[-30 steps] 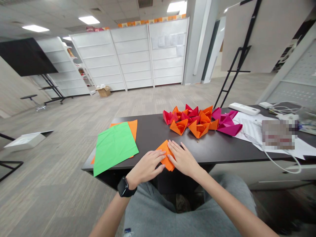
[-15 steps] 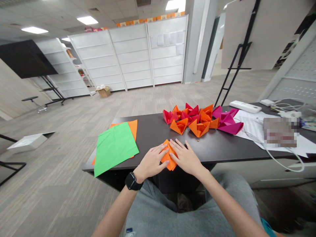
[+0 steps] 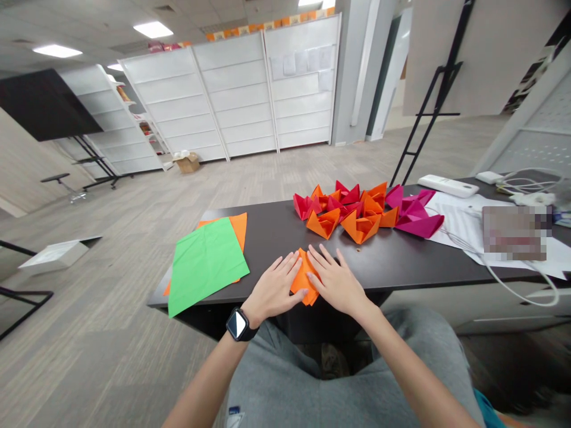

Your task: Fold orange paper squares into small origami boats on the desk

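Note:
A partly folded orange paper (image 3: 303,278) lies near the front edge of a dark table (image 3: 392,267). My left hand (image 3: 273,289), with a black watch on its wrist, lies flat on the paper's left half, fingers spread. My right hand (image 3: 338,282) presses flat on the right half, fingers stretched forward. The two hands almost meet over the paper's middle crease. Most of the paper is hidden under them.
A green sheet (image 3: 203,264) lies over an orange sheet (image 3: 238,226) on the table's left end. Several folded orange, red and magenta paper shapes (image 3: 363,214) cluster at the back. White papers (image 3: 464,229), a cable (image 3: 513,285) and a white remote (image 3: 447,186) occupy the right.
My left hand has slid forward and turned so its fingers point up the paper. The paper looks narrower between the hands. The view shifted slightly.

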Tool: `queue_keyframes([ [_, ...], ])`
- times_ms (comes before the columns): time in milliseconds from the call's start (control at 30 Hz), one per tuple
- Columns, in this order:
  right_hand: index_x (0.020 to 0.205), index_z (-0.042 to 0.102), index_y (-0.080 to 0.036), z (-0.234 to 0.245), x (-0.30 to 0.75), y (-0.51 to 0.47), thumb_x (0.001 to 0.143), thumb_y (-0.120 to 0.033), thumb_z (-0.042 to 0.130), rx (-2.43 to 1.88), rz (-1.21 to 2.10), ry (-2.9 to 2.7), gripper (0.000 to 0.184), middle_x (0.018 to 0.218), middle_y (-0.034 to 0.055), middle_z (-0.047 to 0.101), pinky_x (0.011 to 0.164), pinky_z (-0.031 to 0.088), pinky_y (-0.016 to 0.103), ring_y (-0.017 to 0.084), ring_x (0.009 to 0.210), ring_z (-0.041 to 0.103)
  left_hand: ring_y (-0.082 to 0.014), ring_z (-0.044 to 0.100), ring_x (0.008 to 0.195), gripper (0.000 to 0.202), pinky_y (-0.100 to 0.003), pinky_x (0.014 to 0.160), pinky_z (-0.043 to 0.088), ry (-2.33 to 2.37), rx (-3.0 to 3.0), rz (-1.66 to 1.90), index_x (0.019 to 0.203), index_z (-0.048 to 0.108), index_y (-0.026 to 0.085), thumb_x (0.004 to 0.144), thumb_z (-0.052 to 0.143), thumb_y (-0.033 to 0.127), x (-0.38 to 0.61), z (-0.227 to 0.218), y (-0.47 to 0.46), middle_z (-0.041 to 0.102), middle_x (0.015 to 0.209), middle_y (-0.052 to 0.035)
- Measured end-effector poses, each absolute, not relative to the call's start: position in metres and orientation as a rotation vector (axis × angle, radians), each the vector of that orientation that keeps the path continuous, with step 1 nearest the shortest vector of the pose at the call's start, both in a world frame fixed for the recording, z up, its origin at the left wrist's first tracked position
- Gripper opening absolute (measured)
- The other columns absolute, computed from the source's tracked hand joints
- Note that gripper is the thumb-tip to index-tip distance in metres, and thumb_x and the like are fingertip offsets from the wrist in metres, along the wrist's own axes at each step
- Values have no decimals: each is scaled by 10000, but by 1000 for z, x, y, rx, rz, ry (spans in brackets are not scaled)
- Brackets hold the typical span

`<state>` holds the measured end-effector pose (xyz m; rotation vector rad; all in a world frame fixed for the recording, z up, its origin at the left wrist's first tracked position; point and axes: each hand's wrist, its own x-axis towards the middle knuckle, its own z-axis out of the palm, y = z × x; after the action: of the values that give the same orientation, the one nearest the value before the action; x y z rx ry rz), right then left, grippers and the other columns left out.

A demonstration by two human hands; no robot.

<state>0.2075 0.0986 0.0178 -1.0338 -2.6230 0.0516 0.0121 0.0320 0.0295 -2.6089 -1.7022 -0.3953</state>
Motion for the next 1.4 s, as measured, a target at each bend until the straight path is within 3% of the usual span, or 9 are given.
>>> queue_keyframes([
  [133, 1512, 364, -215, 20, 212, 92, 1000, -299, 295, -968, 90, -2577, 524, 1564, 62, 391, 1193, 156, 578, 261, 1471, 279, -259, 245, 1495, 726, -445, 1219, 215, -1721, -2624, -366, 1527, 274, 111, 949, 442, 517, 13, 30, 33, 263, 1604, -162],
  [233, 1468, 430, -205, 28, 219, 87, 990, -291, 323, -1115, 175, -2302, 498, 1481, 99, 501, 1157, 284, 527, 259, 1375, 438, -276, 264, 1487, 730, -453, 1209, 248, -1752, -2598, -375, 1510, 300, 86, 953, 430, 539, 15, 27, 33, 276, 1594, -188],
  [333, 1247, 629, -204, 36, 228, 89, 975, -308, 371, -1281, 298, -2083, 389, 1204, 106, 679, 980, 469, 432, 260, 1110, 628, -295, 278, 1480, 708, -473, 1192, 283, -1801, -2530, -414, 1499, 314, 78, 959, 431, 521, 18, 22, 34, 288, 1585, -205],
  [433, 1088, 698, -199, 34, 231, 95, 960, -312, 413, -1374, 389, -2148, 332, 984, 91, 704, 823, 505, 378, 244, 914, 668, -306, 294, 1473, 687, -502, 1179, 302, -1842, -2500, -447, 1501, 307, 96, 962, 436, 504, 23, 19, 36, 312, 1576, -208],
  [667, 1241, 634, -212, 12, 221, 84, 952, -341, 463, -1358, 160, -2166, 360, 1085, 113, 641, 803, 462, 419, 278, 978, 596, -322, 229, 1494, 707, -554, 1181, 287, -2083, -2304, -822, 1532, 211, 144, 969, 435, 510, 25, 18, 28, 244, 1606, -196],
  [833, 1273, 599, -223, 10, 224, 82, 940, -320, 481, -1325, 289, -2125, 367, 1171, 104, 639, 848, 468, 432, 284, 1058, 583, -306, 412, 1407, 637, -595, 1202, 224, -2185, -2339, -945, 1483, 312, 209, 915, 560, 356, 18, 19, 21, 462, 1493, -150],
  [1067, 1353, 510, -269, 8, 225, 85, 872, -270, 517, -1140, 588, -1972, 482, 1220, 89, 626, 907, 506, 456, 259, 1074, 618, -237, 625, 1132, 682, -405, 921, 577, -2199, -2150, -1686, 1425, 344, 266, 829, 674, 247, 21, 11, 26, 481, 1352, -121],
  [1267, 1402, 429, -232, 10, 225, 84, 799, -300, 598, -963, 1056, -1721, 631, 1254, 119, 627, 817, 585, 388, 243, 1003, 677, -154, 685, 907, 577, -308, 817, 601, -2201, -2104, -2075, 1328, 373, 238, 836, 676, 248, 24, 10, 37, 573, 1088, -55],
  [1400, 1352, 480, -230, 13, 222, 81, 845, -306, 571, -1025, 1025, -1727, 521, 1142, 94, 696, 869, 569, 416, 255, 972, 694, -214, 659, 1076, 440, -379, 890, 588, -2107, -2183, -1826, 1297, 461, 233, 892, 620, 302, 18, 26, 36, 574, 1215, -105],
])
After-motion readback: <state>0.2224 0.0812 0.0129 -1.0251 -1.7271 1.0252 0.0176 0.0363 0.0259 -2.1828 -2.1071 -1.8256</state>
